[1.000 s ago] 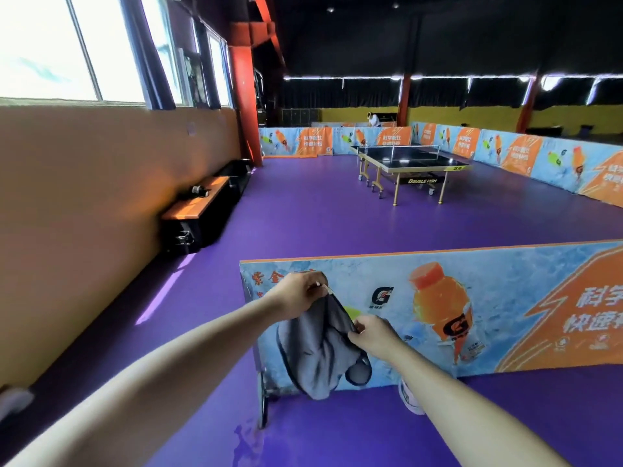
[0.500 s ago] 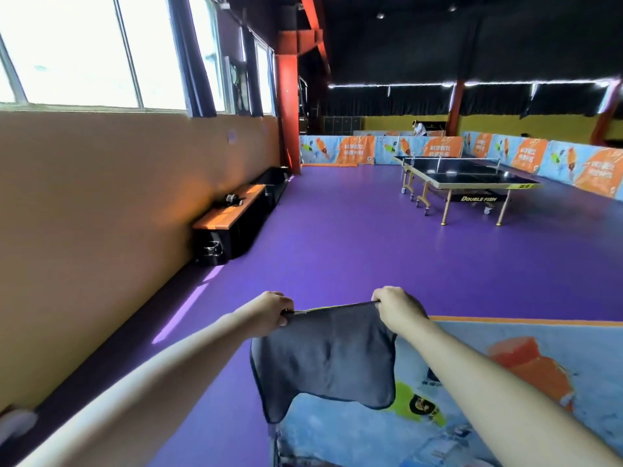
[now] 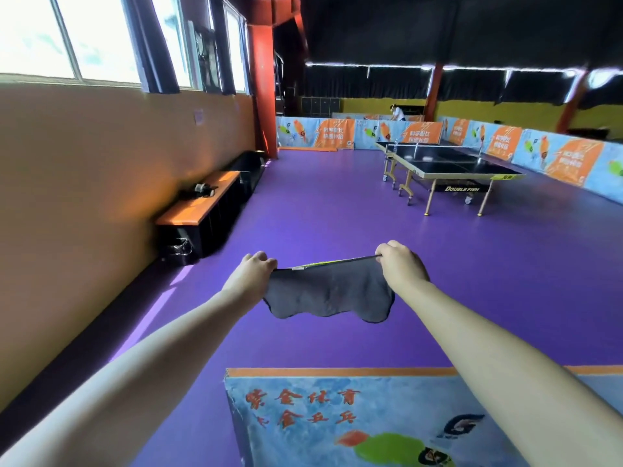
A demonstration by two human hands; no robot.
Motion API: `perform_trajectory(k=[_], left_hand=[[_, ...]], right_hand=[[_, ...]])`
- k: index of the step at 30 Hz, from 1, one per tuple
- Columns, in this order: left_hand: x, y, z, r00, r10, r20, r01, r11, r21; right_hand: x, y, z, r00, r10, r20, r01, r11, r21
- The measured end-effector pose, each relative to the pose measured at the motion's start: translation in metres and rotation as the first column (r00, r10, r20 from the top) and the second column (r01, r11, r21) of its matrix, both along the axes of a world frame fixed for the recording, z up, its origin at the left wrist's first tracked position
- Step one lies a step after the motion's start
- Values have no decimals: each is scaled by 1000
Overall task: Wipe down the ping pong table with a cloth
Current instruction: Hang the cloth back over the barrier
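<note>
The dark grey soft fabric cloth [image 3: 328,294] hangs in the air in front of me, pulled out by its top edge between my two hands. I judge it light and quite limp. The upper hem draws into a nearly straight line, while the lower edge droops in loose scallops, so it has no stiffness of its own and will fold or bunch however I shape it. It does not look slippery or fragile. The top corners are the sensible places to hold it while spreading, and a gathered pad in one palm would serve better for wiping. A thin yellow-green strip runs along the hem; I cannot tell whether it is trim or the other face.

My left hand [image 3: 253,269] has its fingers curled in, pinching the left top corner. My right hand [image 3: 399,262] pinches the right top corner the same way. The cloth spans the gap between them, hangs below my knuckles and touches nothing else.

The dark-topped ping pong table on yellow legs [image 3: 451,165] stands well apart, ahead and to my right across the purple floor [image 3: 320,203]. Just below my forearms is a blue and orange printed barrier panel [image 3: 337,416].
</note>
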State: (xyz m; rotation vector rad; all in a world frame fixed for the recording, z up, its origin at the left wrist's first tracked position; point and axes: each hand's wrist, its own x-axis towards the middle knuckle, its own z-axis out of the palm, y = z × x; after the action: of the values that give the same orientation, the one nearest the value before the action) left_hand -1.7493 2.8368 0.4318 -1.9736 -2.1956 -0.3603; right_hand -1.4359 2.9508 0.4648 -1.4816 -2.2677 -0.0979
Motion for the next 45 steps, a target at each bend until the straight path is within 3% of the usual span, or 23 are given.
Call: perform_trajectory(k=[4,9,13,15,17,27,30,34,41,45], left_hand=[[-12,9,-39,999,-31,36,32,999,-22],[-24,-14,-121,979,-203,-28,200,977,-77],[-2,-72,-187,926,-370,-75,329,888,-321],[10,-99,-213,885,-451,-119,357,819,-449],[14,-116,-232,890,-450,-74,348,774,-529],[30,-143,-259,870,-470,-148,380,831,-408],[38,-147,-260,858,-490,-154,373,801,-467],[36,-145,-270,896,-404,-184,237,786,-572],[43,-116,-259,863,-452,-225,276,795,-540],[75,-91,-233,838,-509,-196,293,723,-626]], right_hand=[[0,21,-44,1000,12,7,-11,994,-113],[25,2,-144,970,214,111,-175,942,-286],[58,-44,-233,874,440,204,-345,860,-376],[73,-61,-274,846,496,196,-407,838,-363],[79,-75,-294,816,529,234,-434,827,-357],[78,-107,-306,723,556,410,-452,829,-329],[81,-111,-313,708,571,416,-454,819,-351],[83,-113,-312,698,579,421,-453,813,-365],[81,-111,-289,795,442,415,-294,880,-374],[89,-115,-271,826,392,404,-205,878,-432]])
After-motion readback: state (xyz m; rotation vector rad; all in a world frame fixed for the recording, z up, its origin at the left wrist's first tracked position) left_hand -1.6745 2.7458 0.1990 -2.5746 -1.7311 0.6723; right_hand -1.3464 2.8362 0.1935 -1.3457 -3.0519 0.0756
